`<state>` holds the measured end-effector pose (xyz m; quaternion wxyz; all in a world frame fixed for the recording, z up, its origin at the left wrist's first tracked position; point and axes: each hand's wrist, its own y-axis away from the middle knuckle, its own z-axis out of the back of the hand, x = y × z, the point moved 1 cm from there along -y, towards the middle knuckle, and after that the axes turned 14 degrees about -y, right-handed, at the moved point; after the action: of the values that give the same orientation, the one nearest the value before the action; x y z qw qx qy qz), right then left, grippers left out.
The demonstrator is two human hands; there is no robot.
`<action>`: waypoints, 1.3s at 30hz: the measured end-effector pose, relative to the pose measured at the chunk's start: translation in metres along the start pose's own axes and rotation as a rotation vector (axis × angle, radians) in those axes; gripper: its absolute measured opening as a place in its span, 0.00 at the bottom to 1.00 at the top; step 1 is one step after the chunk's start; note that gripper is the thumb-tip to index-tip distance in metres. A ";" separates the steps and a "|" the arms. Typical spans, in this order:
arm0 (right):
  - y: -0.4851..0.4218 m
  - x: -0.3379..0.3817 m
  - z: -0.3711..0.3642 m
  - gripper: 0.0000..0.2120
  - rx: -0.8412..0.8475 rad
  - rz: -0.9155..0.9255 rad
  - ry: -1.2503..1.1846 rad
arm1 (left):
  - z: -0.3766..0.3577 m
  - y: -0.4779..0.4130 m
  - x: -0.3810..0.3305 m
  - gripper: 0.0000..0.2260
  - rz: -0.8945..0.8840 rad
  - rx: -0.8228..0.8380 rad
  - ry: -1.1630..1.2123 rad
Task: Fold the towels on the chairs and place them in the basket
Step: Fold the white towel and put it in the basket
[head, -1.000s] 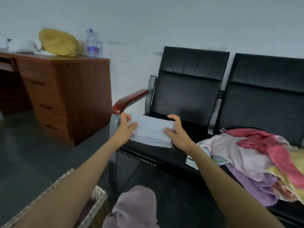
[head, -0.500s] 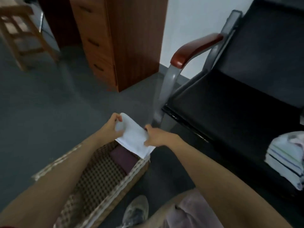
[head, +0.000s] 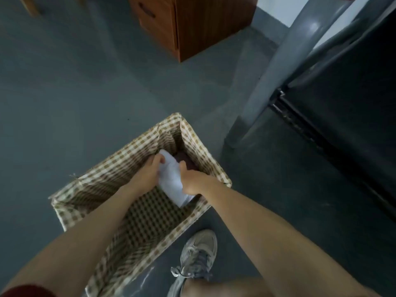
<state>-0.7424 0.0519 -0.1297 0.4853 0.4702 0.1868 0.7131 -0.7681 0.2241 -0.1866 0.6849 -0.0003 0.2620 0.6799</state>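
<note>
Basket [head: 194,139]: rectangular, tan-and-cream checked cloth lining folded over rim, standing upright on floor, open top.

White towel [head: 171,179]: folded into compact oblong, inside basket at its far end, long side running along basket's right wall, tilted. Left hand [head: 147,174] and right hand [head: 192,181] grip its opposite edges, fingers curled.

Dark maroon towel [head: 186,160]: folded, low in basket's far corner, partly under white towel.

Chair [head: 342,93]: black seat, grey metal leg, right of basket.

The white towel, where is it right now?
Head view, centre: the white towel is inside the checked basket, gripped between the left hand and the right hand, next to a dark cloth.
</note>
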 end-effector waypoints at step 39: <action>-0.059 -0.018 -0.034 0.21 0.163 -0.051 0.244 | -0.094 -0.007 -0.008 0.43 0.254 0.383 -0.360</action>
<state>-0.7392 0.0692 -0.1976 0.4371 0.4131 0.3137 0.7348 -0.7942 0.1826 -0.2671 0.6176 0.2826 0.2576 0.6873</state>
